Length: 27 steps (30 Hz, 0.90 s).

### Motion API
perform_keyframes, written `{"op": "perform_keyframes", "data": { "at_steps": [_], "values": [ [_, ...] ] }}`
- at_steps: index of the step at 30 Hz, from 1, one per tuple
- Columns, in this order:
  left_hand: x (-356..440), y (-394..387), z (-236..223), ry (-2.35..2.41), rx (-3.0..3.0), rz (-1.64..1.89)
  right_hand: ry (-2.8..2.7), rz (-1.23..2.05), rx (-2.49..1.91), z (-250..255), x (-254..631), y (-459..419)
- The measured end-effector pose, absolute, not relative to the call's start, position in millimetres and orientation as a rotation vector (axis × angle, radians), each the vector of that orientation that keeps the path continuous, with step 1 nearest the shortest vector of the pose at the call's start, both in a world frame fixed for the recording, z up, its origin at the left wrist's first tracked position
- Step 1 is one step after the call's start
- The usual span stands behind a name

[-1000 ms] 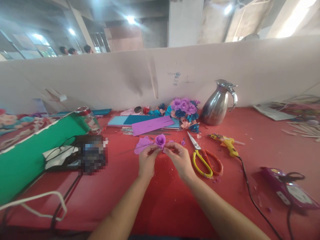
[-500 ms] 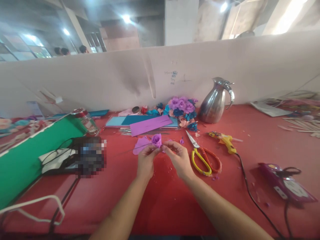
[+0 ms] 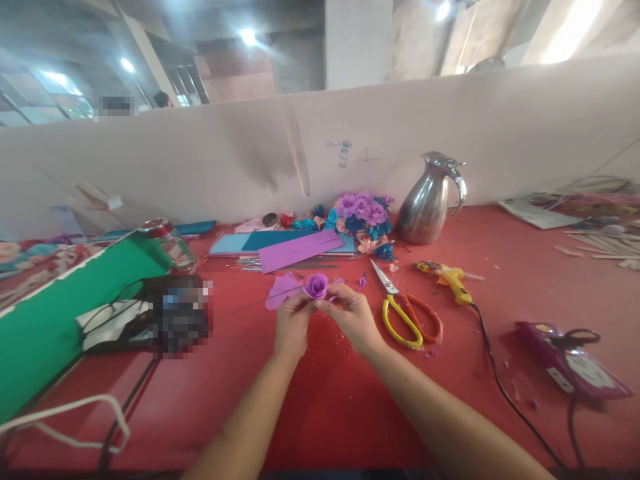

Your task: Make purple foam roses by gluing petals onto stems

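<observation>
"Fingers [image 3: 303, 303] first: what are yours doing?"

"Your left hand [image 3: 291, 330] has thumb and fingertips drawn narrow, pinching the base of a purple paper flower [image 3: 316, 287]. Your right hand [image 3: 359, 319] has thumb and forefinger close together at the flower's lower right side; you can't tell from here whether they grip it."

"So you have the flower near the center of the frame. Which way does it face?"

"Its rolled top faces up and toward you, above your fingertips. A thin wire stem [image 3: 286, 294] slopes out to the left, across loose purple petals [image 3: 280, 288] just behind your left hand."

"And beyond your hands?"

"Above them, a purple sheet [image 3: 300, 251] lies aslant over blue sheets [image 3: 230, 244], with a bunch of finished flowers [image 3: 363, 210] at their right end. Just right of your right hand you have scissors [image 3: 392, 287], one handle yellow, the other red."

"Farther right?"

"A yellow glue gun [image 3: 456, 285], then a purple box [image 3: 570, 363] with a dark cord, lower right. A steel jug [image 3: 425, 208] stands upright above the glue gun."

"Your left side?"

"A red-lidded jar [image 3: 173, 245] beside a green board [image 3: 107, 287], all on your red worktop [image 3: 325, 420]."
</observation>
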<state>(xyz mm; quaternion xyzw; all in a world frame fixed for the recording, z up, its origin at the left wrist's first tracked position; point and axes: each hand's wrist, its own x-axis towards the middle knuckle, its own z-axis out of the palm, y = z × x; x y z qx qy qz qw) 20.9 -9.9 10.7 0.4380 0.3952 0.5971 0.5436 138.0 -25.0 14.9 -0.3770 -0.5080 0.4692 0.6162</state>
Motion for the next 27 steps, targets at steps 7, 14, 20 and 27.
{"op": "perform_keyframes", "data": {
  "at_steps": [7,14,20,27],
  "values": [
    [15,-9,2,0.979,1.147,1.454,-1.175,1.189,-0.824,12,141,-20],
    [15,-11,7,1.021,1.211,1.449,-1.200,1.260,-0.776,14,145,-16],
    [16,-9,5,1.045,1.049,1.419,-1.145,1.332,-0.794,17,144,-19],
    [18,-8,9,0.946,0.849,1.379,-1.122,1.304,-0.906,23,146,-23]
  ]
}}
